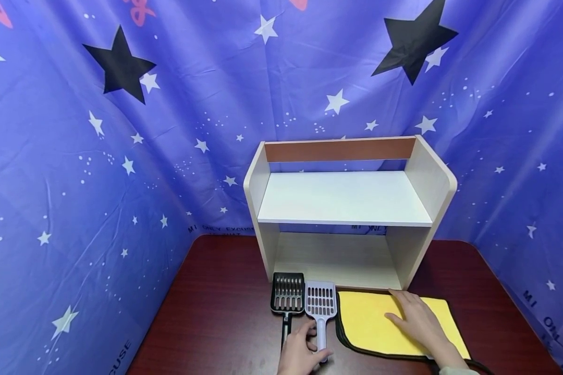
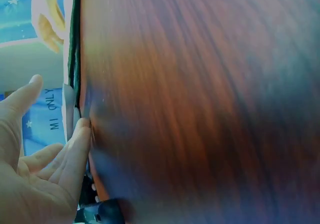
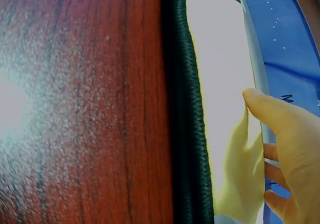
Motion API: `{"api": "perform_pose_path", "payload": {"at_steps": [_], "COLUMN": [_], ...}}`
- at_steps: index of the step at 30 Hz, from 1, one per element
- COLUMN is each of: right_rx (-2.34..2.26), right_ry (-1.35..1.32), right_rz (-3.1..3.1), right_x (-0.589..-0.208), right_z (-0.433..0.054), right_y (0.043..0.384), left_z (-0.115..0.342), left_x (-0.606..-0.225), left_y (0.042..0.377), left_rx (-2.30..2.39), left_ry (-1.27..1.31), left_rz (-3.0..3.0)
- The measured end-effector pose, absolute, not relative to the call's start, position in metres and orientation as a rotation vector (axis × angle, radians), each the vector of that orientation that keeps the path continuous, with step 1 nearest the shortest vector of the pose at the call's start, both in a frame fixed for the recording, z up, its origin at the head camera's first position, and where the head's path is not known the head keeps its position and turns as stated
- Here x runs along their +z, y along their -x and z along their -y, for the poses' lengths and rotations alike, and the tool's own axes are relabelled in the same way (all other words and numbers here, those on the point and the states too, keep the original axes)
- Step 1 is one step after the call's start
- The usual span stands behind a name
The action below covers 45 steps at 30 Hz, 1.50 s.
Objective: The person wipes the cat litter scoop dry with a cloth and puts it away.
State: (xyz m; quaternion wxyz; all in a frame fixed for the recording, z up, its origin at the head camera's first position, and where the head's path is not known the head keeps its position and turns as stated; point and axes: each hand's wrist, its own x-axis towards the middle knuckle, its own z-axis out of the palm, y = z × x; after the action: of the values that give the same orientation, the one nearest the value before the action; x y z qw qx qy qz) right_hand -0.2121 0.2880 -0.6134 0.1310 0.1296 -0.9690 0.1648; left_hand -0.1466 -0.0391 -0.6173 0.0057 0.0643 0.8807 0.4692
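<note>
In the head view a black slotted scoop (image 1: 288,292) and a lavender slotted scoop (image 1: 321,298) lie side by side on the table, handles toward me. My left hand (image 1: 298,351) is at the lavender scoop's handle, fingers to its left and thumb at its lower end; the left wrist view shows the thumb (image 2: 27,94) spread wide from the fingers. To the right lies a folded yellow cloth (image 1: 363,323) with a dark edge. My right hand (image 1: 417,320) rests over the cloth, thumb spread from the extended fingers. In the right wrist view the thumb tip overlaps the cloth (image 3: 225,94).
Just behind the scoops and cloth stands a two-tier shelf (image 1: 342,198) with a white upper board and pale side panels. Dark red wood forms the tabletop (image 1: 206,312). A blue curtain (image 1: 206,104) with stars surrounds the table's back and sides.
</note>
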Motion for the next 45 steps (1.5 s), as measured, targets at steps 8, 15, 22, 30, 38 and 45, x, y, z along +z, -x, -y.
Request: {"api": "perform_pose_path", "payload": {"at_steps": [8, 15, 22, 30, 38, 45], "right_rx": [0.389, 0.347, 0.323, 0.358, 0.459, 0.504], "right_ry": [-0.332, -0.289, -0.274, -0.251, -0.265, -0.285], "right_rz": [2.819, 2.809, 2.749, 2.747, 2.753, 2.764], "right_x": [-0.613, -0.612, -0.615, -0.61, -0.597, -0.584], "right_z": [-0.285, -0.282, -0.281, -0.28, -0.282, -0.285], "right_y": [0.214, 0.218, 0.221, 0.218, 0.214, 0.212], "left_z": [0.033, 0.028, 0.027, 0.03, 0.031, 0.028], "left_x": [-0.621, -0.62, -0.621, -0.62, -0.617, -0.612], "left_y": [0.145, 0.145, 0.144, 0.146, 0.145, 0.145], "left_rx": [1.512, 1.488, 1.517, 1.689, 1.843, 1.956], "left_ry": [-0.122, -0.076, -0.024, 0.007, 0.094, 0.159], "left_rz": [-2.73, -2.76, -2.765, -2.586, -2.414, -2.305]}}
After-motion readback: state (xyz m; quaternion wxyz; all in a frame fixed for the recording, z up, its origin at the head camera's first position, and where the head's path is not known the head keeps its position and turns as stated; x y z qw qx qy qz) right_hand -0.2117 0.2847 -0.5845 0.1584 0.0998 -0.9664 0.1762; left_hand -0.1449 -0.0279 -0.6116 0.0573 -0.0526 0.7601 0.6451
